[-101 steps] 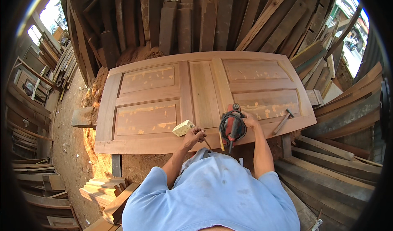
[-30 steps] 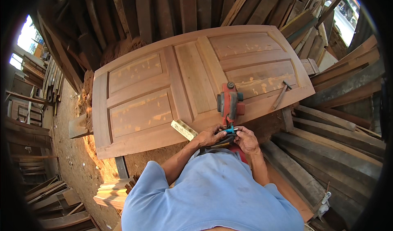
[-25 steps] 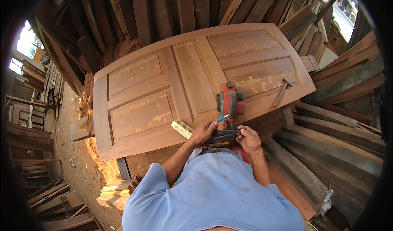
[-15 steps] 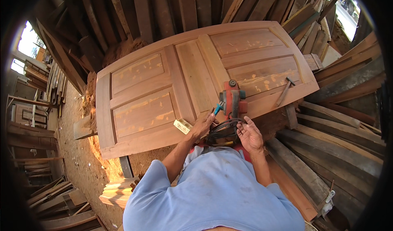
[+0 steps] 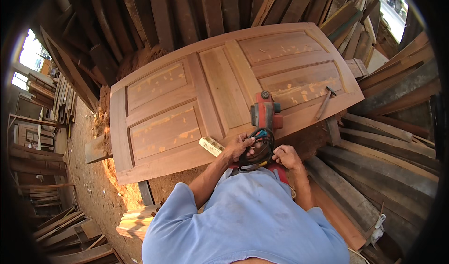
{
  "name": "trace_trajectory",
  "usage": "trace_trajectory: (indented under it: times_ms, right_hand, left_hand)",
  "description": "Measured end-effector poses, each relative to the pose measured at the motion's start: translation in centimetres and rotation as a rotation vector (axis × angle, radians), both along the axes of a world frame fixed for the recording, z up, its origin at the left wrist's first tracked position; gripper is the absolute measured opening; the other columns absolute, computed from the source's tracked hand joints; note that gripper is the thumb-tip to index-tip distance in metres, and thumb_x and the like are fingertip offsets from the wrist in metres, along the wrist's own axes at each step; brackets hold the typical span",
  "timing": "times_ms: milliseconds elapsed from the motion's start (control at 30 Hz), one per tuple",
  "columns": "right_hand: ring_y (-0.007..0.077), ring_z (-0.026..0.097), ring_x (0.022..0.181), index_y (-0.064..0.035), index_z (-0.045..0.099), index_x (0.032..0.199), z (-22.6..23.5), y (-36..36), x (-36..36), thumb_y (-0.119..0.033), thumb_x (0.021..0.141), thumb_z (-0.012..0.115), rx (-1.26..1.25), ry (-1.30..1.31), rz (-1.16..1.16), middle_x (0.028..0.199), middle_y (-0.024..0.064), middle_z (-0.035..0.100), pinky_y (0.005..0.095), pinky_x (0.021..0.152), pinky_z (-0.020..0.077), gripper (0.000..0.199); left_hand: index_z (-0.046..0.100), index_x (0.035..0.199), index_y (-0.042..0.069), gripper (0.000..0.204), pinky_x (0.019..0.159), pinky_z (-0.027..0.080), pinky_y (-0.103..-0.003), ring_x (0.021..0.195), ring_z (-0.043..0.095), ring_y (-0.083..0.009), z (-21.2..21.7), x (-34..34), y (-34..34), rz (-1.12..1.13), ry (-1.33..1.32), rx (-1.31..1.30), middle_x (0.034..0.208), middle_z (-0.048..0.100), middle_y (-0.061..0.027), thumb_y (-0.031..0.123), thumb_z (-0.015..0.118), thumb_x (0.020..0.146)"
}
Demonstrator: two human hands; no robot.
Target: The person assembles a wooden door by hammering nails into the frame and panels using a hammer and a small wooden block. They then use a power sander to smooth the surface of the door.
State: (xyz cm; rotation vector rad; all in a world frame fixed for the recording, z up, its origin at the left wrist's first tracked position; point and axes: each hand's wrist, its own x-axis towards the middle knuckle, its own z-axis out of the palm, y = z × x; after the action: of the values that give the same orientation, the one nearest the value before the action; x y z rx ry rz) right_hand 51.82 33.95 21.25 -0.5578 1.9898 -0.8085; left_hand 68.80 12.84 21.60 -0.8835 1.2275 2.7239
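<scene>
A black power cable (image 5: 265,157) lies looped in a bundle in front of my body. My left hand (image 5: 239,148) is closed around the loops, beside a blue piece (image 5: 262,133) that looks like a plug. On the right side of the bundle my right hand (image 5: 288,157) is closed, its fingertips pinched at the cable's edge. Just beyond the hands, a red and black electric planer (image 5: 267,115) stands on the near edge of a wooden panel door (image 5: 213,108). A pale yellow socket block (image 5: 211,146) rests on the door's edge beside my left wrist.
A hammer (image 5: 326,102) lies on the door at the right. Stacked boards (image 5: 374,179) crowd the right side, and dark planks (image 5: 210,9) lean upright behind the door. Short pale wood pieces (image 5: 137,222) sit at the near left, beside the dirt floor (image 5: 89,170).
My left hand has shifted slightly forward and now grips the cable loops. My right hand's fingers have closed from spread to pinched. The blue piece now sits among the loops.
</scene>
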Motion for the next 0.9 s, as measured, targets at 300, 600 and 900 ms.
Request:
trace_trajectory:
  times_ms: [300, 600, 900]
  right_hand:
    - [0.0135, 0.066, 0.071, 0.0056, 0.062, 0.121, -2.1, 1.7, 2.9, -0.022, 0.098, 0.068, -0.202, -0.445, -0.41, 0.093, 0.0103, 0.07, 0.0316, 0.066, 0.0553, 0.036]
    - [0.028, 0.069, 0.114, 0.016, 0.041, 0.144, 0.0, -4.7, 5.2, -0.036, 0.09, 0.077, -0.379, -0.061, -0.016, 0.12, 0.0279, 0.069, 0.0368, 0.096, 0.0532, 0.083]
    - [0.0089, 0.059, 0.079, 0.0056, 0.062, 0.121, 1.8, -5.6, 3.5, -0.012, 0.093, 0.065, -0.426, -0.375, -0.004, 0.091, 0.003, 0.065, 0.0248, 0.068, 0.0476, 0.033]
  left_hand:
    - [0.056, 0.124, 0.001, 0.029, 0.067, 0.058, -0.027, 0.076, 0.066, -0.0142, 0.7, -0.7, 0.4, 0.088, 0.004, -0.057, 0.098, 0.067, -0.0059, 0.01, 0.068, 0.1]
    - [0.049, 0.128, -0.002, 0.031, 0.082, 0.06, -0.032, 0.09, 0.068, -0.0191, -1.3, -2.5, 1.9, 0.21, 0.022, 0.084, 0.108, 0.065, -0.0118, 0.006, 0.06, 0.1]
    - [0.051, 0.125, 0.002, 0.025, 0.081, 0.062, -0.035, 0.087, 0.071, -0.0188, -1.8, -1.3, 0.9, 0.057, -0.049, -0.297, 0.107, 0.07, -0.0137, 0.013, 0.059, 0.105]
